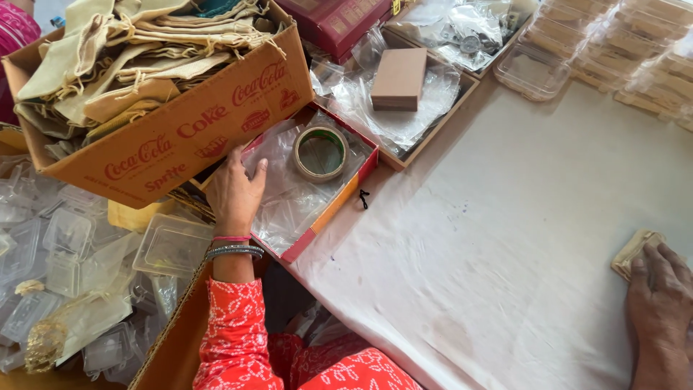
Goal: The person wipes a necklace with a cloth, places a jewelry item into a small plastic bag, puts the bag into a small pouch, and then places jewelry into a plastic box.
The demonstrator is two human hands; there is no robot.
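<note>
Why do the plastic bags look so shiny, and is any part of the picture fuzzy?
Head view: soft, even light, only faint shadows; the clear bags in the red tray catch white glare; the left hand and tape roll look sharp; the boxes top right and the right hand look slightly smeared.

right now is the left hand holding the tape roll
No, the left hand rests on clear bags in the red tray, apart from the tape roll.
</note>
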